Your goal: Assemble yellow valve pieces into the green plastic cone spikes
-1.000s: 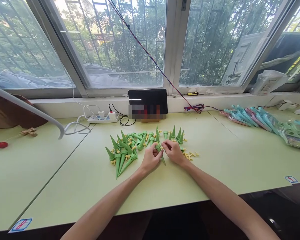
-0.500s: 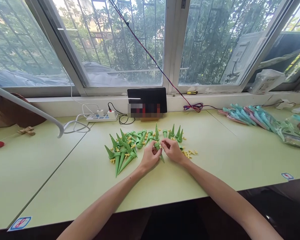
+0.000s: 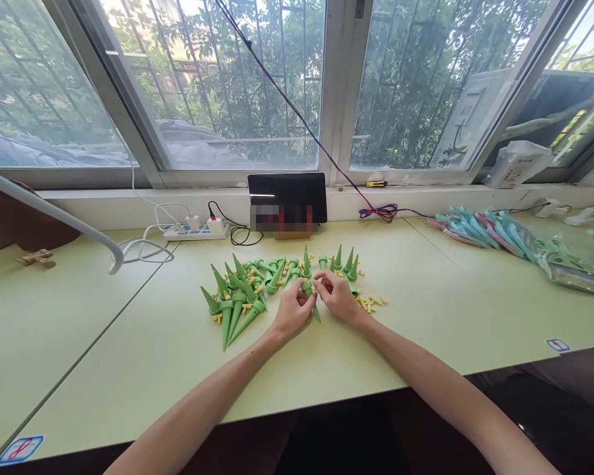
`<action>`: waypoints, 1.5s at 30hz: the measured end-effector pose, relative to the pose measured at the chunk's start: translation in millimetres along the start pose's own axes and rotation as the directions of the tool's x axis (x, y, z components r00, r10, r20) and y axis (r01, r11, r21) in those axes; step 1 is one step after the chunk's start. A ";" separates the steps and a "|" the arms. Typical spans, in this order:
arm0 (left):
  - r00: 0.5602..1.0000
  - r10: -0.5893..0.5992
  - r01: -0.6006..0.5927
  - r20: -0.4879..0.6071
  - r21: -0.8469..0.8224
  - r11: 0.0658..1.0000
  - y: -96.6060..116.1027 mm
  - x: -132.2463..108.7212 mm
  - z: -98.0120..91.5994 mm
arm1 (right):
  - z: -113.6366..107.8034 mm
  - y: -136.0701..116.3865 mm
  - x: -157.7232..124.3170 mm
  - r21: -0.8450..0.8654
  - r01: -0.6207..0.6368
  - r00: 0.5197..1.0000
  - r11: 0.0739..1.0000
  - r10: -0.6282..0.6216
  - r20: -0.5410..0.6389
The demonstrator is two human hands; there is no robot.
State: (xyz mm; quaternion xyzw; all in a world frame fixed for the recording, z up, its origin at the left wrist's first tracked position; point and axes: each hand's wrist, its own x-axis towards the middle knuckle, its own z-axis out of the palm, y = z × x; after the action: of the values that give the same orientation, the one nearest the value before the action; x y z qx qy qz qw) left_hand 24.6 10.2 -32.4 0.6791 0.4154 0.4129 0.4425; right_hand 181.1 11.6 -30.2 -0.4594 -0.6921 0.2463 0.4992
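My left hand (image 3: 294, 310) is closed around a green plastic watering spike (image 3: 307, 286), its cap up and its pointed end down towards me. Against the right side of that cap, my right hand (image 3: 340, 300) is closed in a pinch on a small yellow connector (image 3: 314, 289), mostly hidden by the fingertips. To the left lies a heap of green spikes (image 3: 236, 310), some with yellow connectors fitted. More green spikes (image 3: 349, 260) stand cap-down behind my right hand. Several loose yellow connectors (image 3: 372, 303) are scattered just right of my right hand.
A black-screened tablet (image 3: 287, 198) leans by the window sill behind the spikes. A white power strip (image 3: 196, 231) with cables is at back left, near a white curved arm (image 3: 54, 211). Bagged blue and pink items (image 3: 490, 231) lie at the right.
The whole view has shifted slightly, so things sit a little further left. Both hands stay together at the same spike, with only slight finger movement.
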 end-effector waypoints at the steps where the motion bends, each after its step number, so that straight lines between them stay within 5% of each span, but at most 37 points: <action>1: 1.000 0.000 0.000 -0.003 0.003 1.000 0.4 -0.1 0.1 | 0.0 0.0 -0.1 0.000 -0.003 1.000 1.000 0.003 0.002; 20: 0.999 0.035 -0.035 -0.013 0.058 0.998 6.8 -0.7 1.2 | -6.5 -0.1 3.3 0.002 -0.029 0.996 1.000 0.029 0.085; 30: 0.992 0.096 -0.089 -0.082 0.088 0.992 7.7 -0.5 -5.0 | -12.4 -2.1 1.3 0.098 -0.030 0.975 0.995 0.008 0.222; 45: 0.987 0.142 -0.127 -0.074 0.178 0.976 6.3 -0.5 -6.2 | -13.5 3.8 1.7 0.040 0.022 0.970 0.999 -0.031 0.241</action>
State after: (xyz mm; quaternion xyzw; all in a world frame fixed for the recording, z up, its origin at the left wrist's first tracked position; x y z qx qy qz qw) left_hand 20.0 9.7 -24.9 0.7228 0.4215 0.4333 0.3348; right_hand 194.8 13.3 -27.3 -0.4072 -0.7492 0.3064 0.4230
